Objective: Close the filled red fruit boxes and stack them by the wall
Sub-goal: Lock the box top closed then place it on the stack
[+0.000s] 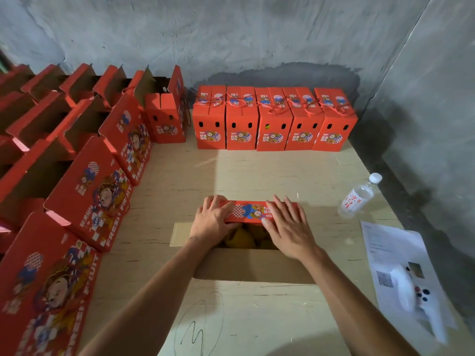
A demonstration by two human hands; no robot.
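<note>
while both flat hands, left hand [213, 219] and right hand [289, 227], press the red flap [253, 211], bare table [257, 170] lies beyond.

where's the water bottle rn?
In the head view, the water bottle lies on its side at the table's right edge, just beyond the printed sheet and to the right of the right hand.

"FRESH FRUIT" in white capitals runs along the lower edge of the open red boxes [92, 191] left of the bench [257, 170]. Red Chinese characters on the water bottle [358, 197] label and small print and a QR code on the paper sheet [385, 253] are too small to read.
</note>
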